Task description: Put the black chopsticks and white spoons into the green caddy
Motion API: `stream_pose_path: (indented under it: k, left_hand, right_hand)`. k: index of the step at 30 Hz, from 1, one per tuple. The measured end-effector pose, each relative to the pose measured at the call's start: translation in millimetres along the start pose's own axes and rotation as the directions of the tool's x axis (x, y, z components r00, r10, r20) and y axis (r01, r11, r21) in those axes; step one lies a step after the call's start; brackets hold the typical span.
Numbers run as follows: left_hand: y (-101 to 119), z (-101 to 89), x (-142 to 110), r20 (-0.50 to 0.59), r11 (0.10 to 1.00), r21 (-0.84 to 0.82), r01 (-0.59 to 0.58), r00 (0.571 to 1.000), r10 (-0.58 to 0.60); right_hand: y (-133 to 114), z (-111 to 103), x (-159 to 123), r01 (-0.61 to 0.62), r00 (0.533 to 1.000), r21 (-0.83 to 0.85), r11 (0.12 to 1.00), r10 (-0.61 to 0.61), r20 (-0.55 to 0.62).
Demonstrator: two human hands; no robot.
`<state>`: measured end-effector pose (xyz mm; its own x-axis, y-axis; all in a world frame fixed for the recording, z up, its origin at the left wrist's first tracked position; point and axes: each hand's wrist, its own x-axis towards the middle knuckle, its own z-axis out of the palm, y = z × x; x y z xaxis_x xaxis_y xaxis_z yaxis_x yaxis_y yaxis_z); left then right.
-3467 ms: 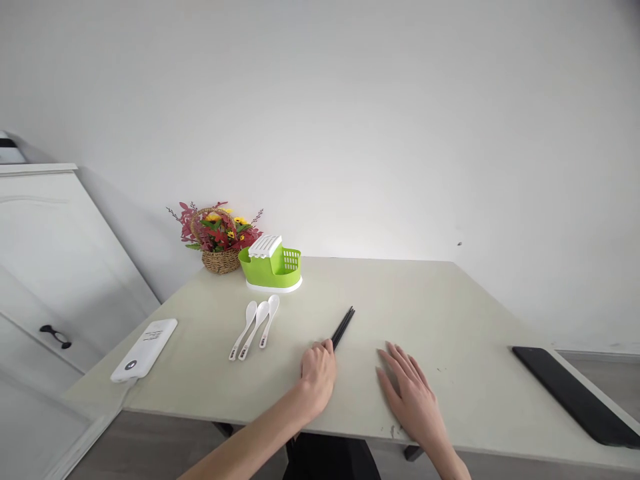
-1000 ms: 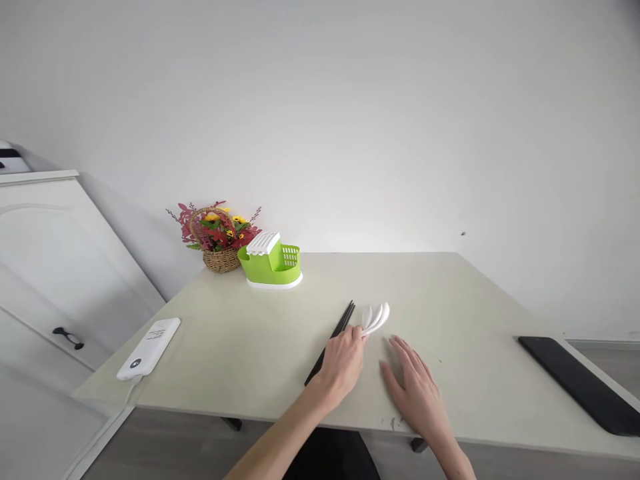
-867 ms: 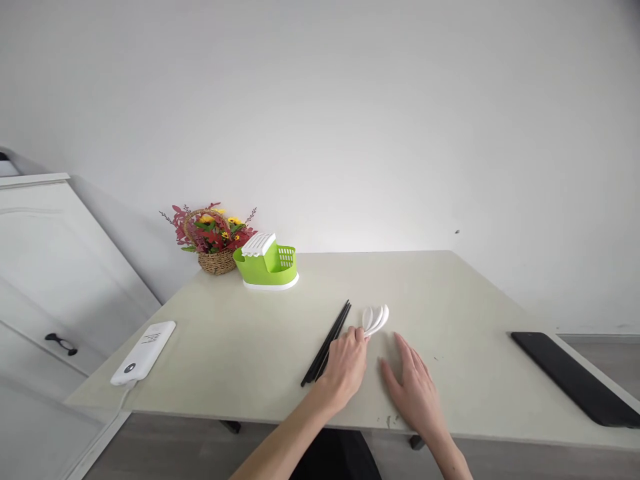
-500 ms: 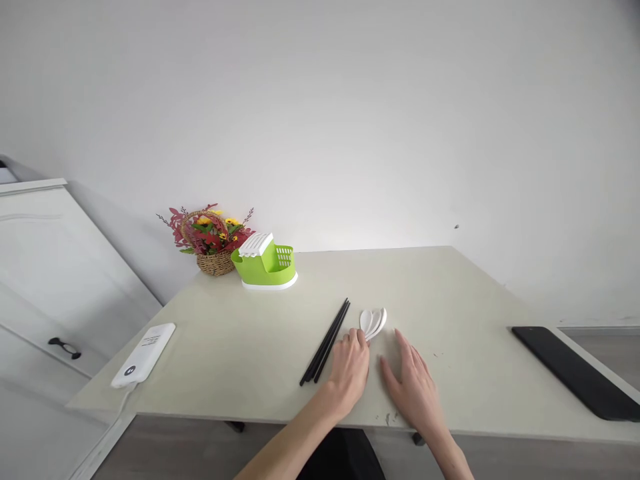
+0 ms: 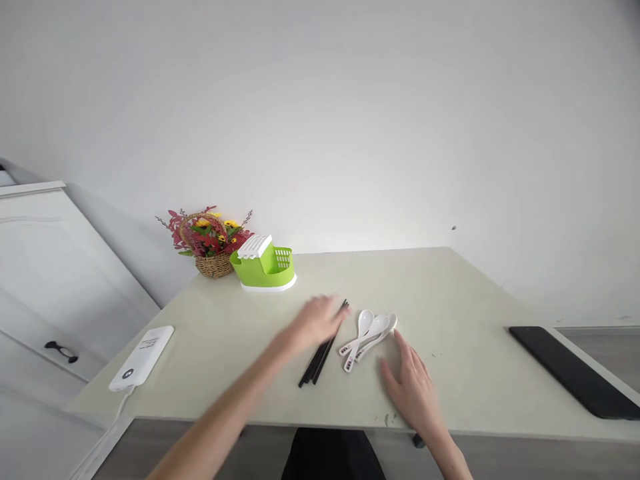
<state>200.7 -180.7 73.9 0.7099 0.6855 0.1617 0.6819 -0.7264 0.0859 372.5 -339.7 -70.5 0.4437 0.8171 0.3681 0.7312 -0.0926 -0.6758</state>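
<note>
Three white spoons [image 5: 379,325] lie crossed and overlapping on the table, with dark marks on their handle ends. My right hand [image 5: 411,387] rests open just to their right, fingers spread, a fingertip close to the rightmost spoon. Several black chopsticks [image 5: 320,361] lie side by side at a slant, left of the spoons. Over the upper part of the chopsticks is my left hand [image 5: 315,321], blurred by motion, thumb and fingers apart and nothing seen in it. Whether it touches the chopsticks I cannot tell.
A green and white cutlery holder [image 5: 263,270] stands at the back left, beside a wicker basket of artificial flowers [image 5: 214,265]. A white power bank [image 5: 142,357] with a cable lies at the left edge. A black flat object [image 5: 570,370] lies at the right edge of the table [image 5: 450,293].
My left hand has let go of the spoons and moved left and away from me, over the chopsticks. The spoons now lie spread out. My right hand has stayed in place.
</note>
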Motion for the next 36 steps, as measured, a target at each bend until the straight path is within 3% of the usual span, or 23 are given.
stream_pose_path:
  k: [3, 6, 8, 10, 14, 18, 22, 27, 36]
  left_hand:
    - [-77, -52.2, 26, -0.290, 0.971, 0.129, 0.201, 0.944, -0.157]
    - [-145, -81.6, 36, -0.429, 0.907, 0.183, 0.379, 0.861, -0.274]
    - [-178, -85.3, 32, -0.410, 0.885, 0.189, 0.424, 0.854, -0.322]
    - [-200, -80.8, 25, -0.328, 0.899, 0.182, 0.399, 0.886, -0.327]
    - [-216, -68.4, 19, -0.285, 0.930, 0.115, 0.350, 0.908, -0.307]
    - [-204, -64.8, 25, -0.258, 0.931, 0.064, 0.359, 0.907, -0.332]
    - [-172, -59.1, 38, -0.241, 0.950, 0.079, 0.302, 0.931, -0.276]
    - [-110, -41.9, 60, -0.213, 0.976, 0.110, 0.186, 0.964, -0.160]
    - [-1, -18.3, 109, -0.171, 0.994, 0.111, 0.006, 0.985, 0.013]
  right_hand:
    - [-3, -1, 0, -0.036, 0.999, 0.015, 0.999, 0.036, 0.005]
    - [-4, -2, 0, -0.122, 0.992, 0.058, 0.991, 0.122, 0.000]
    - [-3, -3, 0, -0.174, 0.984, 0.113, 0.978, 0.177, -0.019]
    - [-2, -4, 0, -0.201, 0.977, 0.171, 0.964, 0.210, -0.036]
    - [-1, -6, 1, -0.216, 0.972, 0.223, 0.951, 0.231, -0.044]
    - [-2, -6, 1, -0.191, 0.974, 0.231, 0.954, 0.213, -0.075]
    - [-3, -6, 0, -0.224, 0.965, 0.228, 0.947, 0.248, -0.082]
    - [1, -4, 0, -0.194, 0.969, 0.237, 0.952, 0.223, -0.103]
    - [1, -7, 3, -0.201, 0.970, 0.231, 0.952, 0.226, -0.086]
